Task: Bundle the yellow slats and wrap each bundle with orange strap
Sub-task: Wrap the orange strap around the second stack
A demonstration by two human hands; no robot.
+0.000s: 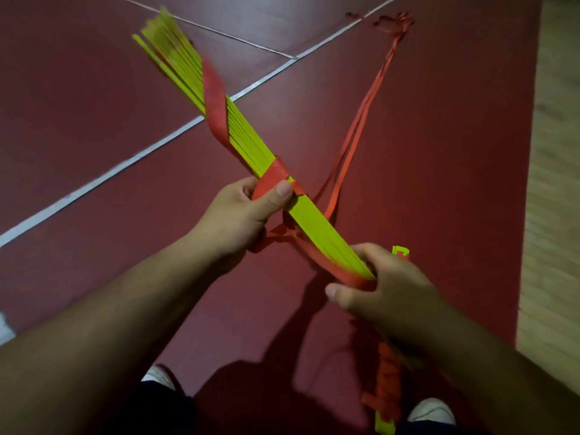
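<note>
A bundle of yellow slats runs diagonally from the upper left down to the lower right, above the floor. An orange strap winds around it in several turns. My left hand grips the bundle at its middle, thumb pressing a strap turn. My right hand holds the near end of the slats together with a strap turn. Loose strap trails away across the floor to the upper right. Another wrapped yellow bundle lies on the floor below my right hand, partly hidden by my arm.
The floor is dark red matting crossed by white lines. A pale wooden floor strip runs along the right edge. My two white shoes show at the bottom. A tangle of strap lies at the far upper right.
</note>
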